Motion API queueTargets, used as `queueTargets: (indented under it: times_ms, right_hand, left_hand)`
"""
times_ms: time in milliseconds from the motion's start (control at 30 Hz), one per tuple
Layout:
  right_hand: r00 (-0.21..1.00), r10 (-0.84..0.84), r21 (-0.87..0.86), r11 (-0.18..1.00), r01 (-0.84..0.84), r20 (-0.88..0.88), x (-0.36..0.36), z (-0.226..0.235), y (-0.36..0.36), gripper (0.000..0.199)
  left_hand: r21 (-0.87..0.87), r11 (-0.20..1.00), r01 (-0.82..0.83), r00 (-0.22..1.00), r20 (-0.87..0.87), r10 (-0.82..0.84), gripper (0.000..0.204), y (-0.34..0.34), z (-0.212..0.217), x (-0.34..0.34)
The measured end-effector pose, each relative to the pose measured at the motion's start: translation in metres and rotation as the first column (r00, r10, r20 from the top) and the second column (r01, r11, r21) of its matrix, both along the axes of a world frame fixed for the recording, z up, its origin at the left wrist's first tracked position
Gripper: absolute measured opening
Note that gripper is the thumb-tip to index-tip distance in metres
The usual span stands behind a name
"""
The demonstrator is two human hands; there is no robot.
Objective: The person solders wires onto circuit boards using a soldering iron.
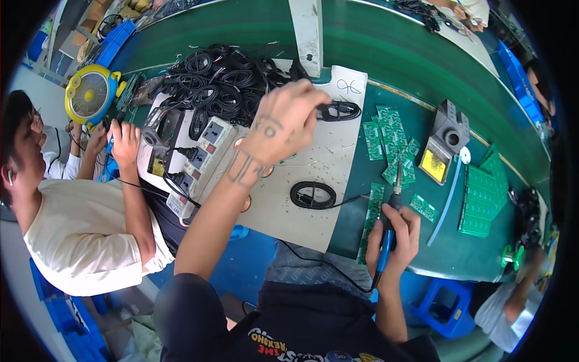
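My right hand is closed round a soldering iron with a blue and black handle, its metal tip pointing away from me over the green circuit boards. Reaching across the white sheet, my left hand has curled fingers at a coiled black cable; the hand hides part of their contact. Closer to me lies a second coiled black cable, its wire ends beside a long strip of boards. A small separate board is right of the iron.
A heap of black cables fills the far left, behind a power strip. A soldering iron stand, a blue-white strip and stacked green board panels are on the right. A co-worker sits close at left.
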State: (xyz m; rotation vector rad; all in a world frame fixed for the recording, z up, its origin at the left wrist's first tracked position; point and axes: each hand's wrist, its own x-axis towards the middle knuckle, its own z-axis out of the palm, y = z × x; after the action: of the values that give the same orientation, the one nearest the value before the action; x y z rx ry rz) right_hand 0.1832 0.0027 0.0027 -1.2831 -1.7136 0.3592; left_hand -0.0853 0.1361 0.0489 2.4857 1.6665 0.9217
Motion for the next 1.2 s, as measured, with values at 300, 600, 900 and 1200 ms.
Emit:
queueTargets:
  times_ms: [300,600,900,1200]
  right_hand:
    - [1.000,-0.001,-0.020,1.000,0.001,0.000,0.002,-0.006,-0.004,0.041]
    - [0.979,0.157,0.027,0.988,-0.154,-0.128,0.018,-0.012,-0.013,0.035]
    - [0.731,0.369,-0.039,0.879,-0.474,-0.574,0.001,0.012,-0.025,0.038]
    - [0.699,0.387,-0.083,0.840,-0.536,-0.601,-0.007,0.015,-0.029,0.038]
  left_hand:
    - [0.021,0.997,0.080,0.255,0.966,-0.041,0.051,-0.125,0.003,0.042]
    - [0.120,0.937,0.327,-0.645,0.753,0.128,0.035,-0.186,-0.038,0.049]
    - [0.137,0.917,0.374,-0.806,0.537,0.249,0.029,-0.200,-0.041,0.062]
    - [-0.075,0.881,0.467,-0.355,0.896,0.265,0.035,-0.232,-0.062,0.034]
